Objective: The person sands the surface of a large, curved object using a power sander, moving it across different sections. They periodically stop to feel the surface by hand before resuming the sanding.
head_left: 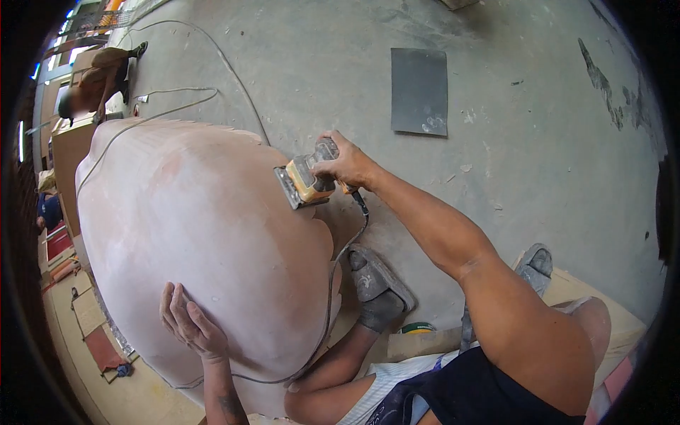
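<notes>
My right hand (346, 161) grips a dusty yellow and black electric sander (309, 178). Its flat pad is against the right edge of a large, pale, rounded shell-like piece (205, 212) with a scalloped rim. From the sander a dark power cord (331, 283) runs down and across the lower part of the piece. My left hand (193, 320) rests on the lower left of the smooth surface, fingers stretched out and slightly apart, holding nothing.
A dark sheet of sandpaper (419, 92) lies on the grey concrete floor (517, 184). A grey cable (237, 71) loops over the floor at the back. Another person (99, 81) bends over at the upper left, beside a brown box (73, 159). My sandalled foot (375, 280) stands right of the piece.
</notes>
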The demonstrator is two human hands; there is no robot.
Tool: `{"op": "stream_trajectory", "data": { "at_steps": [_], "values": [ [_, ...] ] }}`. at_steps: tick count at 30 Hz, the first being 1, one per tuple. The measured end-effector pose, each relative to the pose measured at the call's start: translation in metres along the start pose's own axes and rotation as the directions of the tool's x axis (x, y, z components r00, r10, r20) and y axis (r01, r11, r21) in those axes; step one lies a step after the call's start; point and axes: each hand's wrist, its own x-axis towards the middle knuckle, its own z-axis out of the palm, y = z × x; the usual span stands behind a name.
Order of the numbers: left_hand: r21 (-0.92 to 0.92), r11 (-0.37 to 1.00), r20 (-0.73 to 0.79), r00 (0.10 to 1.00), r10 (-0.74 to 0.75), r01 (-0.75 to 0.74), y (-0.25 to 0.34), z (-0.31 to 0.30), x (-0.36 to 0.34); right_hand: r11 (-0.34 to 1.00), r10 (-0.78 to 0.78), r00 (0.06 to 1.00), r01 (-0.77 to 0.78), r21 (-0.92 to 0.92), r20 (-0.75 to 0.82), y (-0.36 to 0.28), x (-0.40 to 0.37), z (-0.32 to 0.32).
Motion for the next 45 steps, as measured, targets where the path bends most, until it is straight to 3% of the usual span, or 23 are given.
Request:
{"op": "stream_trajectory", "data": {
  "at_steps": [1,4,8,13,20,24,28,32,35,38,45],
  "values": [
    [0.000,1.000,0.002,1.000,0.004,-0.004,0.000,-0.001,0.000,0.999,-0.029,1.000,0.029,0.019,0.011,0.000,-0.003,0.003],
    [0.009,1.000,0.003,1.000,0.014,-0.014,-0.002,-0.001,-0.001,0.996,0.090,0.996,-0.090,0.015,-0.001,-0.007,-0.005,0.002],
    [0.039,0.999,0.008,1.000,0.015,-0.016,-0.001,-0.001,-0.001,0.999,0.049,0.999,-0.048,0.017,-0.017,0.004,0.015,0.001],
    [-0.007,1.000,0.003,1.000,-0.003,0.003,0.000,0.001,-0.001,0.996,-0.075,0.996,0.072,0.059,0.053,-0.040,-0.020,0.009],
    [0.004,1.000,0.004,1.000,0.004,-0.004,-0.002,0.000,-0.001,0.998,-0.028,0.999,0.029,0.049,-0.018,-0.015,0.005,0.013],
    [0.004,1.000,0.005,1.000,0.000,0.000,-0.002,0.000,-0.001,0.989,-0.113,0.991,0.105,0.106,0.068,-0.064,-0.042,0.015],
    [-0.001,1.000,-0.003,1.000,0.000,0.000,-0.002,0.000,-0.001,0.987,-0.155,0.985,0.152,0.051,0.073,-0.060,-0.073,0.015],
    [-0.016,1.000,0.000,1.000,-0.015,0.015,0.001,0.000,0.000,0.988,-0.148,0.989,0.147,0.039,0.025,-0.035,-0.046,0.014],
    [0.006,1.000,0.010,1.000,-0.019,0.019,-0.001,-0.001,0.000,0.998,-0.003,0.999,0.000,0.059,0.045,-0.042,-0.016,0.013],
    [-0.005,1.000,0.004,1.000,-0.015,0.015,0.000,-0.001,0.000,0.990,-0.139,0.989,0.138,0.007,0.045,-0.060,-0.027,0.016],
    [0.006,1.000,0.016,1.000,-0.009,0.009,-0.001,-0.002,0.000,0.997,-0.076,0.997,0.076,0.004,0.029,-0.065,-0.011,0.017]
  ]
}}
